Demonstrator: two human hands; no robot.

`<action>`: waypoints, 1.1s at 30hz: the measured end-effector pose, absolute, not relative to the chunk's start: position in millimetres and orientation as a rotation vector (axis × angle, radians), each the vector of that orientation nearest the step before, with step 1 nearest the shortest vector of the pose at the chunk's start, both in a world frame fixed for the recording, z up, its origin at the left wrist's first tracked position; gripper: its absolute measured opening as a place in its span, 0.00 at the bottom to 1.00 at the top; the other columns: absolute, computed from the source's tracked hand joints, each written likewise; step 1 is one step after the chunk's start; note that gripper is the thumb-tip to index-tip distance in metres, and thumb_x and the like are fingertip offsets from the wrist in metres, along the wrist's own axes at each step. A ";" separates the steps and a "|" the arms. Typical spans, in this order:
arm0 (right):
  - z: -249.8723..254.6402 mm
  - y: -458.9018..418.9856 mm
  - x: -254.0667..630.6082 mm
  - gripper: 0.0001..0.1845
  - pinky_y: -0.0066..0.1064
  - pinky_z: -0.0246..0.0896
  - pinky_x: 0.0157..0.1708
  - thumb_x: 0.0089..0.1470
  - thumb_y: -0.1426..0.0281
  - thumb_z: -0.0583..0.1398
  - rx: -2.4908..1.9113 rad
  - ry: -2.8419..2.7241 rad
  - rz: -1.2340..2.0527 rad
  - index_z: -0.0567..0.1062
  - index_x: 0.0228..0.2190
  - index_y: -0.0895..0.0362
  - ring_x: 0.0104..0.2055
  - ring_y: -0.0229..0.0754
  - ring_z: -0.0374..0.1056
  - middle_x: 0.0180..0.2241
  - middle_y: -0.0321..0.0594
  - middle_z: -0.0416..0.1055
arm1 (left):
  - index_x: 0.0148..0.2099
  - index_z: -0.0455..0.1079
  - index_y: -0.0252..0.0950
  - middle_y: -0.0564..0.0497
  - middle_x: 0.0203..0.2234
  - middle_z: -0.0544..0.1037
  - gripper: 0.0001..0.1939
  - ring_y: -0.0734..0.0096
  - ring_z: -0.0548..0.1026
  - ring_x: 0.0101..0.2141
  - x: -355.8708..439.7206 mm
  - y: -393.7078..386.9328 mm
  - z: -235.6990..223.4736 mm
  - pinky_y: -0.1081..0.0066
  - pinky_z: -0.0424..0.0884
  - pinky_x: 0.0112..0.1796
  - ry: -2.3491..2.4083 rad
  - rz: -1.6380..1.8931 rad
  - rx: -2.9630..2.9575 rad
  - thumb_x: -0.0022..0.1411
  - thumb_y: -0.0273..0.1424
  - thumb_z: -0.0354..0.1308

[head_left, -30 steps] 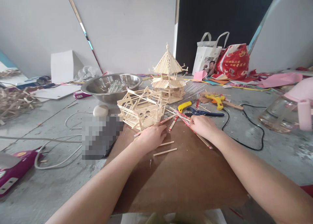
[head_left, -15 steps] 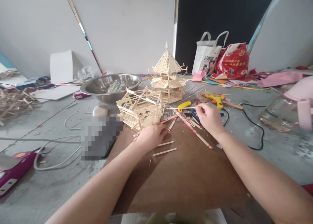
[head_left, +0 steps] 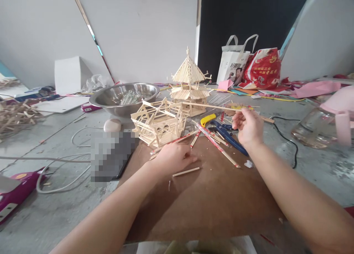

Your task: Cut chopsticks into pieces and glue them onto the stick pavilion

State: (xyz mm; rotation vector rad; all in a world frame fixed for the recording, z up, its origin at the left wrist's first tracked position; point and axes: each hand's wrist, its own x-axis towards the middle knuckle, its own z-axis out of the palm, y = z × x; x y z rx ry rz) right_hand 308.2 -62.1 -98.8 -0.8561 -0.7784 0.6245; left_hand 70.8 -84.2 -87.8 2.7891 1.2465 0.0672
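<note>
My right hand is raised over the right side of the board, its fingers pinching one end of a long wooden stick that points left toward the stick models. My left hand lies low on the brown board, fingers curled; anything inside them is hidden. A short stick lies just below it. Behind it stands an open frame model of wooden sticks. Chopsticks in red-and-clear wrappers lie between my hands. Blue-handled pliers rest below my right hand.
A finished-looking stick pagoda stands behind the frame model, beside a steel bowl. A yellow tool handle lies near the pliers. To the right is a clear jug; to the left, a phone and a purple power strip.
My right hand has moved right and up, lifting the long stick higher. My left hand has shifted slightly right, and the upper of two short sticks beside it no longer shows.
</note>
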 end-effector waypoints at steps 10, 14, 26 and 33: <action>-104.1 -60.6 309.5 0.09 0.21 0.50 0.08 0.40 0.68 0.57 -0.774 -0.820 0.940 0.68 0.16 0.60 0.11 0.30 0.57 0.11 0.32 0.64 | 0.28 0.70 0.39 0.51 0.25 0.74 0.09 0.70 0.70 0.25 74.2 -96.1 -83.3 0.74 0.61 0.25 1.001 -0.311 2.809 0.49 0.32 0.49; -104.8 -62.3 306.4 0.07 0.22 0.52 0.09 0.40 0.68 0.58 -0.768 -0.828 1.080 0.69 0.18 0.59 0.12 0.31 0.59 0.12 0.31 0.65 | 0.27 0.69 0.38 0.50 0.24 0.74 0.10 0.70 0.70 0.25 75.9 -100.7 -81.6 0.73 0.60 0.25 0.994 -0.307 2.795 0.48 0.27 0.46; -104.5 -61.7 309.3 0.07 0.22 0.52 0.10 0.40 0.67 0.58 -0.729 -0.753 1.237 0.68 0.18 0.58 0.11 0.31 0.58 0.11 0.30 0.64 | 0.28 0.66 0.37 0.54 0.19 0.68 0.08 0.76 0.62 0.18 68.5 -91.8 -81.0 0.76 0.53 0.20 1.083 -0.115 2.574 0.47 0.28 0.45; -107.0 -61.0 309.8 0.07 0.22 0.52 0.10 0.40 0.67 0.58 -0.730 -0.772 1.249 0.68 0.19 0.59 0.11 0.31 0.59 0.11 0.30 0.65 | 0.28 0.64 0.34 0.57 0.17 0.64 0.06 0.81 0.62 0.18 66.4 -78.0 -75.6 0.79 0.58 0.19 0.923 0.113 1.893 0.49 0.31 0.49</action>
